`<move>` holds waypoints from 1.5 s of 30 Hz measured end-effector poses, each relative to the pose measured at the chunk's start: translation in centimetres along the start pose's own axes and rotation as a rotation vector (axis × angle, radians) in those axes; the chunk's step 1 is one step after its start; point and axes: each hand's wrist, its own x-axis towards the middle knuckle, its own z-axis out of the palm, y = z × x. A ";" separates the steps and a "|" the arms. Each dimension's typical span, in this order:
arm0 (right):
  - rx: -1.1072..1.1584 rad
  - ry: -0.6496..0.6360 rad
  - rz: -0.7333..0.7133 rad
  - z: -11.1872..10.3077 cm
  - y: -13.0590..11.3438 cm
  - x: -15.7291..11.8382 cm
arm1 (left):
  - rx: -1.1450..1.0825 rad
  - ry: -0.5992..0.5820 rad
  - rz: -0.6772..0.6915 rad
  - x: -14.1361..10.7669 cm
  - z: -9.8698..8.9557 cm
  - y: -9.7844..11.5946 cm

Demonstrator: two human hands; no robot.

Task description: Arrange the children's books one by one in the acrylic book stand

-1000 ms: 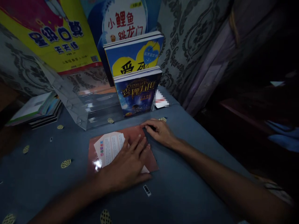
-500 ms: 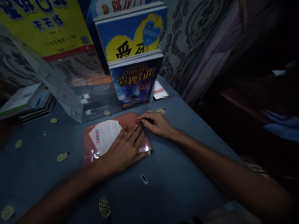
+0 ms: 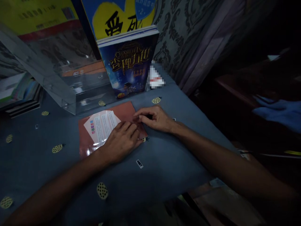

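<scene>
A reddish-brown packet point(image 3: 127, 110) in shiny clear plastic lies flat on the cloth-covered table. White printed sheets point(image 3: 100, 124) with small coloured characters show fanned through its surface. My left hand point(image 3: 123, 139) rests palm down on the packet's lower right part, its fingers a little bent and the thumb held apart. At the packet's right edge, my right hand point(image 3: 156, 118) has its thumb and index finger brought together on the plastic. Exactly what lies between those fingertips is too dark to make out fully.
Behind the packet, a clear acrylic stand point(image 3: 70, 105) holds upright books, with a dark blue book point(image 3: 129, 66) in front. More books point(image 3: 21, 92) are stacked at left. A blurred-out white item point(image 3: 155, 78) lies beside the stand. The table's right edge drops beside a curtain point(image 3: 199, 56).
The camera view has shifted, so the books and packet sit higher and further left. My left fingers have bent from lying flat. My right hand stays at the packet's right edge.
</scene>
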 end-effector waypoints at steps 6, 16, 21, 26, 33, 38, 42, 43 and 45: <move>0.017 0.001 0.003 -0.2 -0.8 -3.0 | 0.006 0.050 0.016 0.0 0.1 0.2; 0.052 -0.007 0.035 -0.5 -1.4 -4.6 | 0.081 0.102 0.049 0.0 -0.1 0.6; 0.082 0.000 0.002 -0.5 -1.4 -4.5 | 0.097 0.153 0.064 0.0 -0.2 0.7; 0.099 0.014 -0.039 -0.6 -1.4 -4.4 | 0.089 0.182 0.075 0.2 -0.4 0.7; 0.101 0.035 -0.068 -0.6 -1.6 -4.3 | 0.112 0.194 0.078 0.4 -0.6 0.7; 0.081 0.019 -0.069 -0.7 -1.5 -4.4 | 0.098 0.209 0.078 0.5 -0.8 0.7; 0.021 -0.003 -0.108 -0.7 -1.3 -4.5 | 0.092 0.192 0.072 0.4 -0.7 0.8; 0.001 -0.016 -0.133 -0.7 -1.3 -4.5 | 0.095 0.187 0.070 0.3 -0.6 0.9; -0.036 -0.060 -0.200 -0.6 -1.4 -4.4 | 0.100 0.158 0.065 0.2 -0.5 1.0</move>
